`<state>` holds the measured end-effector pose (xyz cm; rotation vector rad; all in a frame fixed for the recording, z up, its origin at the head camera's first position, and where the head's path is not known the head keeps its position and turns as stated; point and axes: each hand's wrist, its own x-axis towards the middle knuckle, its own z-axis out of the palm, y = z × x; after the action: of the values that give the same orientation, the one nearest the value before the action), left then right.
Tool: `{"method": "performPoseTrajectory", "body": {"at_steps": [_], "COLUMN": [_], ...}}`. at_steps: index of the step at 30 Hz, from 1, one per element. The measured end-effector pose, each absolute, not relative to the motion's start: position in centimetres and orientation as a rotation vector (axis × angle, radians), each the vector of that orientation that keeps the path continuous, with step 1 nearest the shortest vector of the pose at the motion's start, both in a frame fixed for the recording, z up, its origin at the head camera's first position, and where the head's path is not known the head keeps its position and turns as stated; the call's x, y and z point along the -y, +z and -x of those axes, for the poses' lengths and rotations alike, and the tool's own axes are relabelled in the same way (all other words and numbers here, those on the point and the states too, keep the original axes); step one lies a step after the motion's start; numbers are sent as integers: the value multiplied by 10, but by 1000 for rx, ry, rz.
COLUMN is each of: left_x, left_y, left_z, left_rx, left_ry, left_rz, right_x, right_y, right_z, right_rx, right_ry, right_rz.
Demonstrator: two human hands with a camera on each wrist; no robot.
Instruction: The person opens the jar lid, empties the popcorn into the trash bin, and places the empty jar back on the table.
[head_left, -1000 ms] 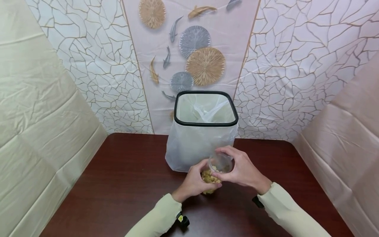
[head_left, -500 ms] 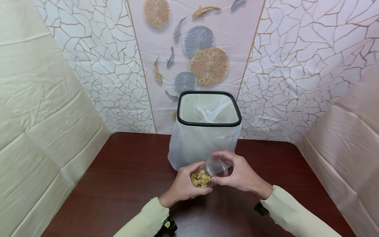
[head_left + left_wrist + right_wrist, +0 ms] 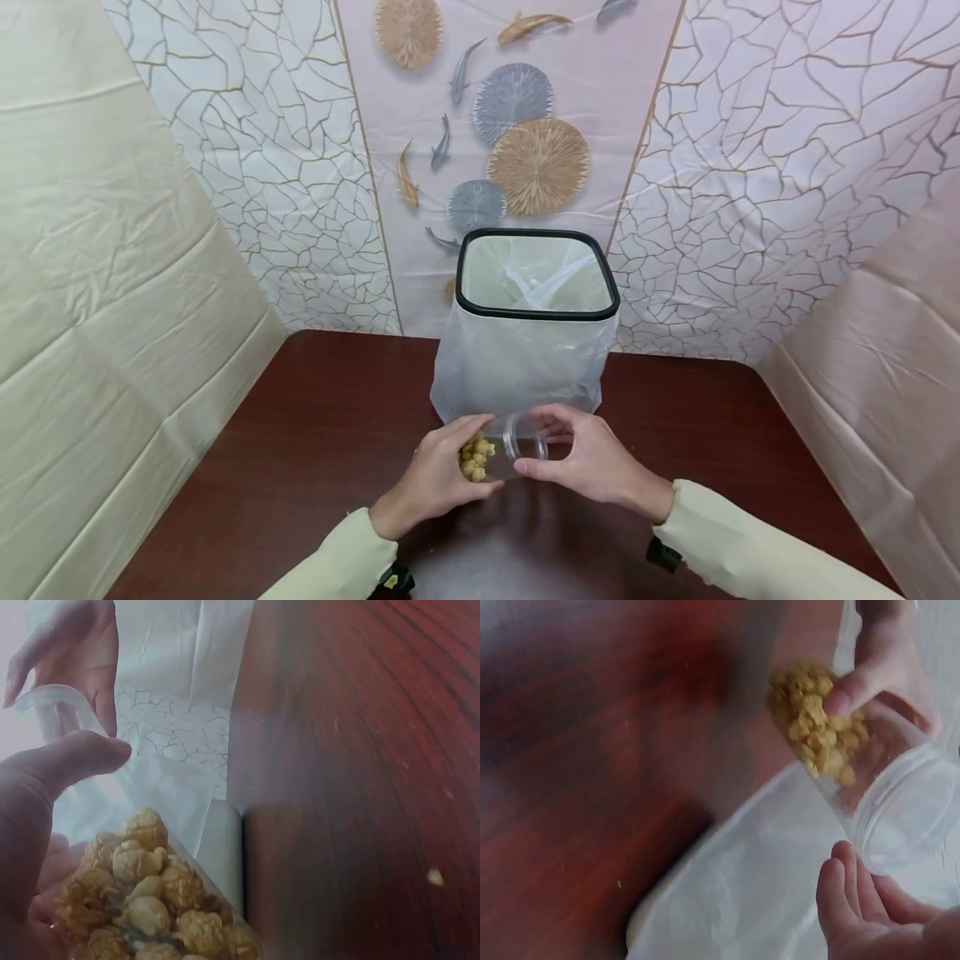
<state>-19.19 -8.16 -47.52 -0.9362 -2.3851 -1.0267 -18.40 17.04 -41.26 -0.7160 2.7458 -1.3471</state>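
Note:
A clear plastic jar [image 3: 497, 446] lies tilted nearly on its side between the two hands, just above the table. Caramel popcorn [image 3: 821, 724] is heaped at its closed end. My left hand [image 3: 431, 475] grips the jar around the popcorn end, thumb along the near side in the head view. At the other end is a clear, ringed lid [image 3: 911, 810], apparently seated on the jar's mouth. Curved about that lid, my right hand [image 3: 592, 454] has its thumb on the near edge and its fingers on the far side.
Behind the hands stands a pale bin [image 3: 525, 358] with a black rim and a white plastic liner. The dark red table [image 3: 352, 400] has a small pale crumb [image 3: 435, 877] on it. Fabric walls surround the table.
Both hands tip the jar from near upright onto its side, its lid end to the right. The popcorn has slid toward the closed end, and the left hand has moved left.

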Motion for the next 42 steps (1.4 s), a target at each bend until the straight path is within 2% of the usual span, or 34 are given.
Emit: {"method": "performPoseTrajectory", "body": {"at_steps": [6, 10, 26, 42], "left_x": [91, 95, 100, 97], "left_y": [-475, -476, -474, -465], "left_z": [187, 186, 187, 188], "left_rx": [2368, 2359, 2356, 2449], "left_ry": [-779, -694, -699, -829], "left_rz": [928, 931, 953, 1006], "right_x": [-157, -151, -154, -163], "right_y": [-417, -421, -434, -435], "right_z": [182, 182, 190, 198], "right_rx": [-2764, -2796, -2808, -2876], "right_ry": [-1313, -1305, -1381, -1172], "right_rz": [553, 545, 1066, 1492]}}
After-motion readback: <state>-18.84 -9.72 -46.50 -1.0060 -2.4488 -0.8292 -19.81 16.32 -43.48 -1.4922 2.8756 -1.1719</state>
